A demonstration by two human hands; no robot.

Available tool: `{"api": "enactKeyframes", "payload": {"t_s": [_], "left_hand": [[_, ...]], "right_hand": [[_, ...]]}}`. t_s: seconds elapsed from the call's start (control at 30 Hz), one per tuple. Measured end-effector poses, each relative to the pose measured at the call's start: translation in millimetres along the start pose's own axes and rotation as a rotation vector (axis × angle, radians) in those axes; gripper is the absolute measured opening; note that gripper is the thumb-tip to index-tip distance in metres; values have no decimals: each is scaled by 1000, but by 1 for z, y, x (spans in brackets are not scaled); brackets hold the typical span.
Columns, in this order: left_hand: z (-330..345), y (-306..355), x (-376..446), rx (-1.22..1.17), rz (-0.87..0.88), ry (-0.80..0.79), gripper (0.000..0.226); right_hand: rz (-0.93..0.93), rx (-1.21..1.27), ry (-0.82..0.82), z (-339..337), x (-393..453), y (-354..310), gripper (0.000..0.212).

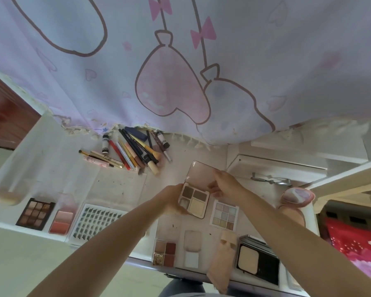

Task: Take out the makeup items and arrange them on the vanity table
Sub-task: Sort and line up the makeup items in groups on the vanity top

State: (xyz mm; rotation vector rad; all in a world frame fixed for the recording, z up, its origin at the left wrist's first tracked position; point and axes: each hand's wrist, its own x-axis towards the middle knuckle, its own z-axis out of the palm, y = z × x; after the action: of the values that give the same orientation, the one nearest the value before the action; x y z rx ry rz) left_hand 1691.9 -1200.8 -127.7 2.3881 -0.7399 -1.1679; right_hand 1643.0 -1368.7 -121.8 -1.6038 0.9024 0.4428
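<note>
- Contour palette [194,198], a rounded square case with four powder pans and a translucent pinkish lid swung open, was held above the middle of the vanity table [120,185].
- Left hand [171,199] gripped the case's base; right hand [225,183] pinched the lid's edge.
- Pencils and brushes [135,151] lay fanned near the back edge, under a balloon-print curtain [180,61].
- A glossy nine-pan eyeshadow palette [35,213] sat by the left edge.
- A pastel grid palette [224,215] lay just right of the held case.
</note>
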Motion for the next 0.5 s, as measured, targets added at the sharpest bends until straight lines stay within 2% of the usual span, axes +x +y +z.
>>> {"api": "enactKeyframes", "payload": {"t_s": [0.1, 0.17, 0.27, 0.5], "left_hand": [[11, 2, 6, 142, -75, -45, 64], [16, 3, 9, 193, -108, -24, 61], [21, 5, 10, 233, -137, 6, 59], [20, 5, 7, 307, -134, 27, 53]], "right_hand": [[22, -139, 61, 6, 6, 3, 36], [-40, -278, 109, 9, 11, 2, 43], [-114, -404, 124, 10, 16, -1, 40], [-103, -330, 64, 3, 13, 3, 40]]}}
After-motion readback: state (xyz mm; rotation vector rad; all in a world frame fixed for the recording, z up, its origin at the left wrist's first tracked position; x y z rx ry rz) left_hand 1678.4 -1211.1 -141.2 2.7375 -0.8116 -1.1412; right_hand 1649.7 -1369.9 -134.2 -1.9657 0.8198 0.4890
